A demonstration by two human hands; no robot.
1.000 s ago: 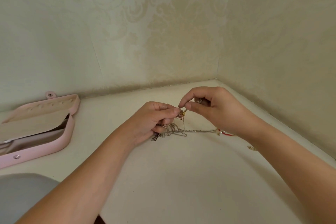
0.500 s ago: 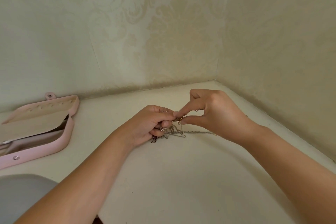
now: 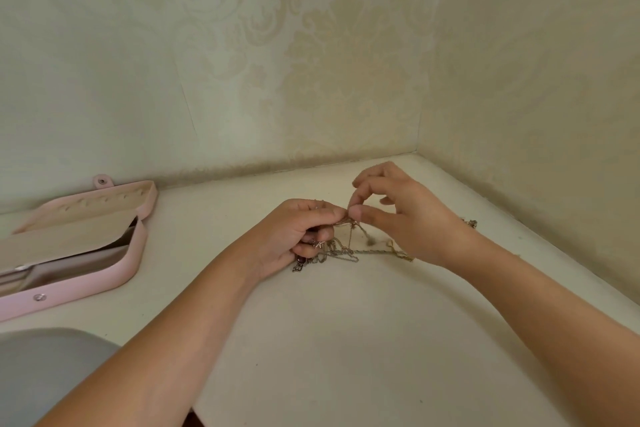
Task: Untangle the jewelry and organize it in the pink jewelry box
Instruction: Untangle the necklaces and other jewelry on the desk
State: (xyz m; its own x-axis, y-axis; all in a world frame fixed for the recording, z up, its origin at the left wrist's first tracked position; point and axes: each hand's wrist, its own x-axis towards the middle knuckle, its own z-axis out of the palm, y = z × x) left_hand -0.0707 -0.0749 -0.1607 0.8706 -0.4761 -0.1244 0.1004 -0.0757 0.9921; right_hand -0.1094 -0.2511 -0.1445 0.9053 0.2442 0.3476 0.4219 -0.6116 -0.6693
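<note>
Soft even light, blurred moving fingers (image 3: 360, 189)

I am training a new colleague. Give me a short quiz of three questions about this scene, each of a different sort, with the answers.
1. True or false: the pink jewelry box is closed.
2. Where is the tangle of chains? A. inside the box. B. on the table, held between the left hand and the right hand. C. on the floor.
3. Fill in: the box lies on the person's ____ side.
Key: 1 false, it lies open. 2 B. 3 left.
</note>
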